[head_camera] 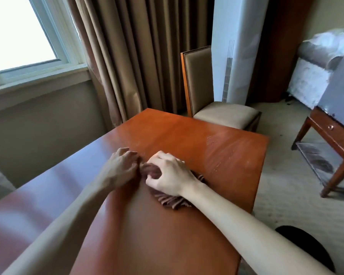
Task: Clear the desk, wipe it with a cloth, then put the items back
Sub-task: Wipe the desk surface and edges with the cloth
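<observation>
A brown ribbed cloth [172,201] lies bunched on the reddish wooden desk [197,139], near the middle of its top. My right hand [170,176] sits on the cloth with its fingers curled, gripping a fold of it. Just to its left, my left hand [121,165] rests beside the cloth's left edge with the fingers bent down; whether they pinch the cloth is hidden. Nothing else stands on the desk top in view.
An upholstered chair [216,108] stands at the desk's far end. A small wooden side table [330,135] with a drawer is on the right, on pale carpet. Brown curtains [131,56] and a window [24,36] are behind the desk.
</observation>
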The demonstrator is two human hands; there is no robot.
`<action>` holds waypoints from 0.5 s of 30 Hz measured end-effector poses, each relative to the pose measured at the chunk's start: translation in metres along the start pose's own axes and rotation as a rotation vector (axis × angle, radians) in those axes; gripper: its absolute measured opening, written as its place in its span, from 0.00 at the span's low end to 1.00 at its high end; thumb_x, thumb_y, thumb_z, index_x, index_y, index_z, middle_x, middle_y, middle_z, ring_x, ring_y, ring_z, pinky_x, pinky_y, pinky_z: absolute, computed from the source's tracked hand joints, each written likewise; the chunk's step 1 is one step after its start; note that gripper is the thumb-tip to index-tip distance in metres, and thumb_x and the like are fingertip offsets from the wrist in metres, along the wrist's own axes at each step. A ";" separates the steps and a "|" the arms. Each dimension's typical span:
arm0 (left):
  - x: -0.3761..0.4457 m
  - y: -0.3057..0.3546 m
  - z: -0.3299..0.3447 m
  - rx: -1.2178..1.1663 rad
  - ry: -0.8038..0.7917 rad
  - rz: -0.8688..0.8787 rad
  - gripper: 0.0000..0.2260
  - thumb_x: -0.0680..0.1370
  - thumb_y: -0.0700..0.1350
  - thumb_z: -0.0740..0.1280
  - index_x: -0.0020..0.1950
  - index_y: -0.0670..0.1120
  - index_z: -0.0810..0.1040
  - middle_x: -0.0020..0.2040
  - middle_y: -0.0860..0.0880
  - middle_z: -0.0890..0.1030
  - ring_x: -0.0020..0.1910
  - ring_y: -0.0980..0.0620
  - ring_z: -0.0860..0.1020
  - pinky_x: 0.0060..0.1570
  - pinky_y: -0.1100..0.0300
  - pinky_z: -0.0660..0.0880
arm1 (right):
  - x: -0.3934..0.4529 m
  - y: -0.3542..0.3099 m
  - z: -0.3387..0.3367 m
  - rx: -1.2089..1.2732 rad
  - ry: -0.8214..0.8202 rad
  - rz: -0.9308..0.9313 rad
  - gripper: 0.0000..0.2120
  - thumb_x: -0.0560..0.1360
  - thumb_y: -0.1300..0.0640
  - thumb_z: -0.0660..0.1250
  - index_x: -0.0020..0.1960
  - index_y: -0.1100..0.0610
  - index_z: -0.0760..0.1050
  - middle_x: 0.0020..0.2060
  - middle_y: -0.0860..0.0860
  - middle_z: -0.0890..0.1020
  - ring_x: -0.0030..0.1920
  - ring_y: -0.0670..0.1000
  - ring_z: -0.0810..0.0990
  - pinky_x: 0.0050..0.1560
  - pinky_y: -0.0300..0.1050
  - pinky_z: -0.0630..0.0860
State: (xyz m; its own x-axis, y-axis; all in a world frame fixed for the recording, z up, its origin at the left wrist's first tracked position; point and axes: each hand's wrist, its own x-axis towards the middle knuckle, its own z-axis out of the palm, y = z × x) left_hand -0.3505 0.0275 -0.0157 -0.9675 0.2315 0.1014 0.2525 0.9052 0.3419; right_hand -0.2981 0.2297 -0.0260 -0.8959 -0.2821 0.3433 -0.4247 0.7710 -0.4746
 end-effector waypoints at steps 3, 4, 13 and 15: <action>-0.035 -0.008 -0.011 -0.004 0.018 -0.032 0.20 0.81 0.50 0.61 0.74 0.51 0.71 0.77 0.47 0.64 0.72 0.45 0.69 0.71 0.49 0.67 | 0.030 -0.002 0.012 -0.120 0.272 0.409 0.14 0.72 0.46 0.69 0.53 0.52 0.78 0.55 0.51 0.78 0.56 0.60 0.76 0.53 0.53 0.76; -0.046 -0.011 -0.015 -0.030 0.050 -0.062 0.21 0.81 0.50 0.60 0.74 0.51 0.71 0.77 0.48 0.64 0.71 0.46 0.70 0.70 0.49 0.68 | 0.033 -0.017 0.025 -0.126 0.277 0.387 0.14 0.72 0.46 0.69 0.54 0.52 0.78 0.56 0.52 0.77 0.56 0.60 0.76 0.53 0.53 0.76; -0.100 -0.077 -0.030 -0.019 0.161 -0.288 0.20 0.81 0.49 0.59 0.73 0.51 0.72 0.74 0.50 0.69 0.72 0.49 0.68 0.70 0.53 0.66 | 0.051 -0.075 0.062 -0.029 0.081 0.163 0.15 0.73 0.44 0.68 0.56 0.50 0.78 0.58 0.49 0.77 0.59 0.57 0.75 0.55 0.50 0.75; -0.104 -0.095 -0.030 0.038 0.173 -0.318 0.20 0.82 0.53 0.57 0.74 0.51 0.72 0.75 0.48 0.69 0.73 0.47 0.66 0.72 0.52 0.64 | 0.050 -0.079 0.069 -0.044 0.031 0.008 0.17 0.72 0.44 0.68 0.57 0.50 0.77 0.58 0.47 0.76 0.59 0.55 0.74 0.56 0.50 0.76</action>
State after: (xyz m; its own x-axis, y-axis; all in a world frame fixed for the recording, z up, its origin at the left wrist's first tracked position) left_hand -0.2739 -0.0933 -0.0311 -0.9804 -0.1240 0.1531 -0.0642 0.9358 0.3467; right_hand -0.3186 0.1157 -0.0273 -0.8946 -0.2585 0.3645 -0.4105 0.7978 -0.4417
